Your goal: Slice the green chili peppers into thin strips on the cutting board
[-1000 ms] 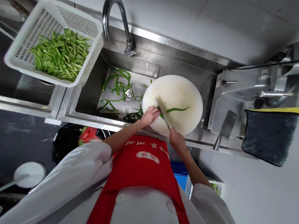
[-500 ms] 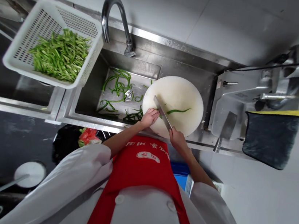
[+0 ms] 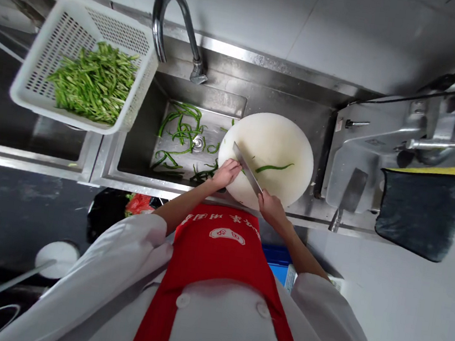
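Note:
My right hand (image 3: 273, 207) is closed round the handle of a kitchen knife (image 3: 248, 169), whose blade lies slantwise over the round white cutting board (image 3: 294, 140). My left hand (image 3: 226, 173) is at the board's left edge, fingers bunched and curled close beside the blade. A bit of green pepper shows at these fingertips; most of it is hidden by the hand and blade. One long green pepper (image 3: 275, 168) lies whole on the board, right of the knife. Several more green peppers (image 3: 182, 131) are scattered in the sink left of the board.
A white perforated basket (image 3: 35, 69) of sliced green peppers (image 3: 94, 83) sits over the sink divider on the left. A curved faucet (image 3: 185, 11) rises behind the sink (image 3: 139, 125). To the right are a cleaver (image 3: 353, 193) and a hanging dark cloth (image 3: 421, 213).
The whole view has shifted slightly. My left hand has drawn back a little from the blade, leftward. The knife and the whole pepper stay nearly in place on the board.

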Demonstrator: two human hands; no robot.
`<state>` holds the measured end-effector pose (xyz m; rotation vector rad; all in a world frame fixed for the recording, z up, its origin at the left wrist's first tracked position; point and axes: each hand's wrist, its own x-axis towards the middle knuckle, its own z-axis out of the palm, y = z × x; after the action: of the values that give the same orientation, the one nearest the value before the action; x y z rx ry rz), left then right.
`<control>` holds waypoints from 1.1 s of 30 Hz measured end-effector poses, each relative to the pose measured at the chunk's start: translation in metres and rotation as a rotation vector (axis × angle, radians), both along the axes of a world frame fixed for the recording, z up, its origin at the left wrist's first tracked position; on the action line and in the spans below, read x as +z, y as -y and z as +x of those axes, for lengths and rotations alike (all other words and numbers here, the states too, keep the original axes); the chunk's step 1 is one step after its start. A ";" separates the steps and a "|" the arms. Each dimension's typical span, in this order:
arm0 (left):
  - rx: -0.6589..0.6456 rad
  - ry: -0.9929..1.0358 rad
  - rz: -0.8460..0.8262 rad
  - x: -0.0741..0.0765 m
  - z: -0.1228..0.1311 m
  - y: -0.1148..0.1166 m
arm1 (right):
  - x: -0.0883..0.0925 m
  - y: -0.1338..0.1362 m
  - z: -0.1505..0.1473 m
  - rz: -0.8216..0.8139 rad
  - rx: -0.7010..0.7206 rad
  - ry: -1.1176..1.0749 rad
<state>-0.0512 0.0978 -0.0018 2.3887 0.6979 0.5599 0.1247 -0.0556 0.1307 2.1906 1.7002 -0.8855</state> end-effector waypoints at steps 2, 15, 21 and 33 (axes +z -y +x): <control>-0.003 -0.007 0.003 0.001 -0.002 0.002 | -0.002 -0.006 -0.001 0.014 0.007 -0.013; -0.011 -0.273 0.002 0.093 0.125 -0.013 | -0.002 0.014 -0.009 0.005 0.011 -0.085; -0.066 -0.394 0.025 0.099 0.157 -0.014 | -0.030 0.027 -0.008 0.067 -0.058 -0.182; 0.044 -0.103 0.056 0.036 0.006 0.017 | -0.025 0.046 0.030 0.133 -0.254 -0.111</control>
<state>-0.0457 0.0809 0.0346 2.4740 0.7914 0.4831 0.1550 -0.1015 0.1060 2.5325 1.5939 -0.9967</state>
